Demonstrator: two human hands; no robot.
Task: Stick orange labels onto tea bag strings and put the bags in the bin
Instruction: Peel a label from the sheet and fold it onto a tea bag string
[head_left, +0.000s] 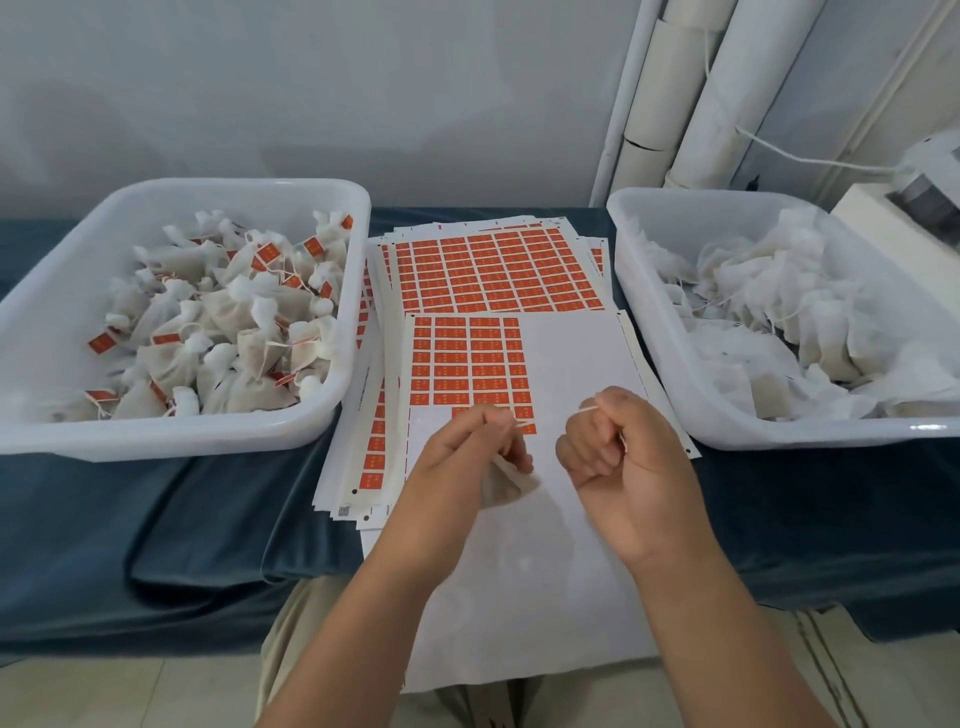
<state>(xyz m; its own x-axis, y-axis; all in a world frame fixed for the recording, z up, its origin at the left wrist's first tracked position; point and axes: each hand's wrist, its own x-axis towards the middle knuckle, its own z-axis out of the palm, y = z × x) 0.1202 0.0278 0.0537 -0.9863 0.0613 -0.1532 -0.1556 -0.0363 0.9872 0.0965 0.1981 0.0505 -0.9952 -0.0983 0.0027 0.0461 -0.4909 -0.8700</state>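
My left hand (467, 447) holds a small white tea bag (503, 480) that hangs below its curled fingers, above the near label sheet (566, 364). My right hand (618, 441) is curled beside it and pinches the thin string (587, 411). The string runs taut between both hands. Rows of orange labels (467, 364) fill the upper left of that sheet. The white bin (332, 405) on the left holds several labelled tea bags (228, 322). The white bin (670, 332) on the right holds several unlabelled bags (779, 312).
More sheets of orange labels (493, 270) lie stacked between the bins on the dark blue cloth (208, 519). White tubes (691, 93) lean against the wall at the back right. A white machine (914, 202) stands behind the right bin.
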